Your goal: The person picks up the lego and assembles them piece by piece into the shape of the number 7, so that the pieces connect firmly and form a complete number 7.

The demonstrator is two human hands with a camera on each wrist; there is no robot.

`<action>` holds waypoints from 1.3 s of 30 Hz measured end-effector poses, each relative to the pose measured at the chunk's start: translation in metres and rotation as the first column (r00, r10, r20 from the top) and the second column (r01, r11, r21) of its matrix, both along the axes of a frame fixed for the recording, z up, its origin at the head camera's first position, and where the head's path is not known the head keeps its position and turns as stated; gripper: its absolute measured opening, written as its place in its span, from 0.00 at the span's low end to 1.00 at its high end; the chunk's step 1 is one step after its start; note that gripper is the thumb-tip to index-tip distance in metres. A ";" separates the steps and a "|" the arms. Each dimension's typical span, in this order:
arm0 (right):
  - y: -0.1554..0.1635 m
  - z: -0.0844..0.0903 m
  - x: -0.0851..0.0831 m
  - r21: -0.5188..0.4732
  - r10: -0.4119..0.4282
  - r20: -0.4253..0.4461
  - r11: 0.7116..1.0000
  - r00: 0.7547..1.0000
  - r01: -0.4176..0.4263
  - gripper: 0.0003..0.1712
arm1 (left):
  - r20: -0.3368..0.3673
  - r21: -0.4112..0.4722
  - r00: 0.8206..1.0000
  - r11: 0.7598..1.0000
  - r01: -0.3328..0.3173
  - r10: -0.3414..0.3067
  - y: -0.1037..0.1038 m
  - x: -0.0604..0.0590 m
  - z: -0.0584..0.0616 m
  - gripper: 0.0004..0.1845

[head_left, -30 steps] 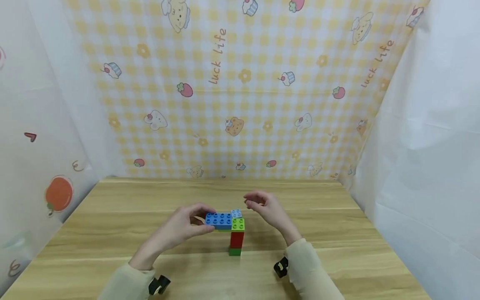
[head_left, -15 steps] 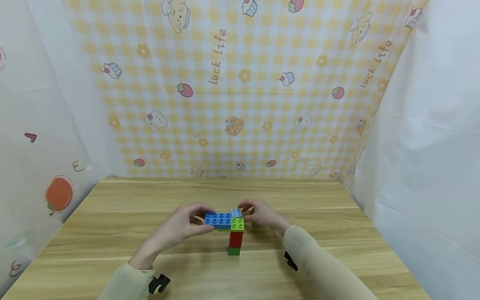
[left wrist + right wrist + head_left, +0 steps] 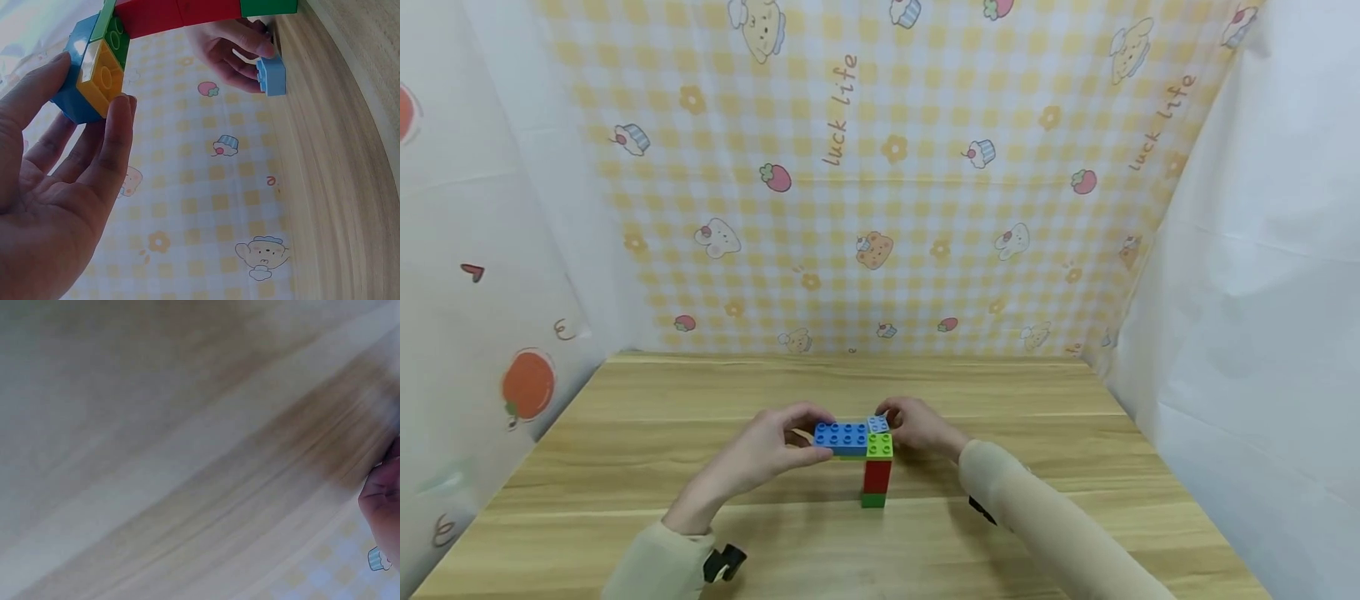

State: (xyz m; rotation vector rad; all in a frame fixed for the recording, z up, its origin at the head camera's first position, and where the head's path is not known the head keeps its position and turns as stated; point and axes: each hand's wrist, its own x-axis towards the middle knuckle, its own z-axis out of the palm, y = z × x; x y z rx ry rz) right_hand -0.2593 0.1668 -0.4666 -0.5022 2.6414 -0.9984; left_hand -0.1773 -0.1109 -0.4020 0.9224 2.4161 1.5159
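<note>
A toy-brick structure stands on the table, its green brick (image 3: 873,501) at the base, red bricks (image 3: 877,477) above, and a lime brick (image 3: 880,444) on top. From its upper end a blue brick (image 3: 841,435) juts left, with a yellow brick (image 3: 103,78) beneath its outer end. My left hand (image 3: 767,442) grips that outer end between thumb and fingers. Behind the column, my right hand (image 3: 917,425) pinches a light blue brick (image 3: 877,424), seen low by the tabletop in the left wrist view. Only part of the right hand (image 3: 381,494) shows in the right wrist view.
The wooden table (image 3: 662,450) extends around the structure. A yellow checked cloth (image 3: 895,200) hangs behind it, and white sheets (image 3: 1247,292) close off both sides. A black wrist strap piece (image 3: 725,563) sticks out by the left sleeve.
My right hand has come down and left from above the table to the light blue brick, and its fingers have closed on it. The left hand keeps its hold on the blue brick.
</note>
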 end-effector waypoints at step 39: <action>0.040 0.101 0.028 -0.067 0.173 -0.138 0.981 0.975 -0.183 0.20 | -0.002 -0.012 1.000 1.000 -0.010 0.010 0.001 -0.001 0.000 0.19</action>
